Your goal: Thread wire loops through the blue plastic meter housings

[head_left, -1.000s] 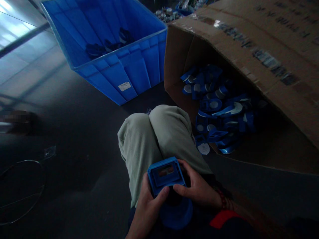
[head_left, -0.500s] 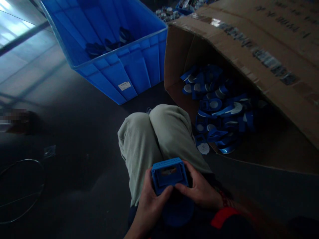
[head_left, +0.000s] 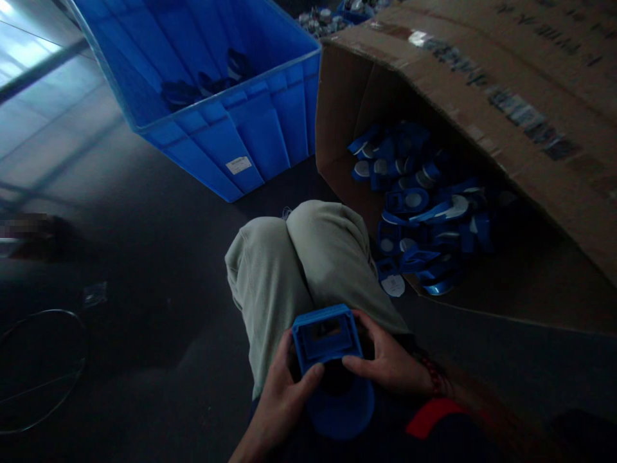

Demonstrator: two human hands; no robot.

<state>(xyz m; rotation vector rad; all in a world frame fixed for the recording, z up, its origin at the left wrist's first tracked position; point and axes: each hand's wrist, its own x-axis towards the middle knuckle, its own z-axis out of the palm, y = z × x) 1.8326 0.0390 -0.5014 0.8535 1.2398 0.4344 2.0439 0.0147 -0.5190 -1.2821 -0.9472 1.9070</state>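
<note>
A blue plastic housing rests between both hands over my lap. It has a rectangular frame with a window through it at the far end and a rounded part nearer my body. My left hand grips its left side, thumb on the near edge of the frame. On the opposite side, my right hand holds it with the thumb at the same edge and the fingers behind the frame. The fingertips under the housing are hidden.
A cardboard box lies on its side to the right, with many blue housings inside. Ahead stands a blue plastic bin holding several dark pieces. A wire ring and a small plastic bag lie on the floor at left.
Both thumbs have drawn slightly apart along the near edge of the frame. The housing is tilted a little differently, so more of its rounded part shows.
</note>
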